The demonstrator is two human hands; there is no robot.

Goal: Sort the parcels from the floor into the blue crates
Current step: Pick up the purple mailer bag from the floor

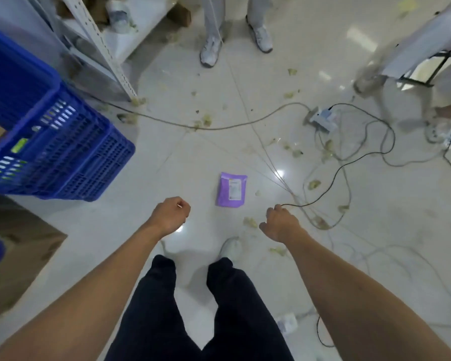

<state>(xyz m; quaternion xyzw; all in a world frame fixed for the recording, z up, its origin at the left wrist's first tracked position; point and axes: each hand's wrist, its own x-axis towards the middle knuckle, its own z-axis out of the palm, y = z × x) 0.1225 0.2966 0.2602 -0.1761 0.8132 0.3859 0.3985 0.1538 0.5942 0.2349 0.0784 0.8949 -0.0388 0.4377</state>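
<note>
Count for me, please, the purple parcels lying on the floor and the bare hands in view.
purple parcel: 1
bare hands, the left hand and the right hand: 2
Total: 3

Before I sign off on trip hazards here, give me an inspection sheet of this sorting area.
Surface: glossy pale tiled floor, reflecting lights.
Job's things: one purple parcel flat on the floor; blue crate at left.
Clutter: yellowish scraps scattered widely; cardboard box lower left.
Hands: left hand and right hand curled, grip unclear.
Cables: tan cable crosses the floor; black cable loops near power strip, running towards right hand.
Surroundings: metal shelving upright; other people's legs at top and right.
</note>
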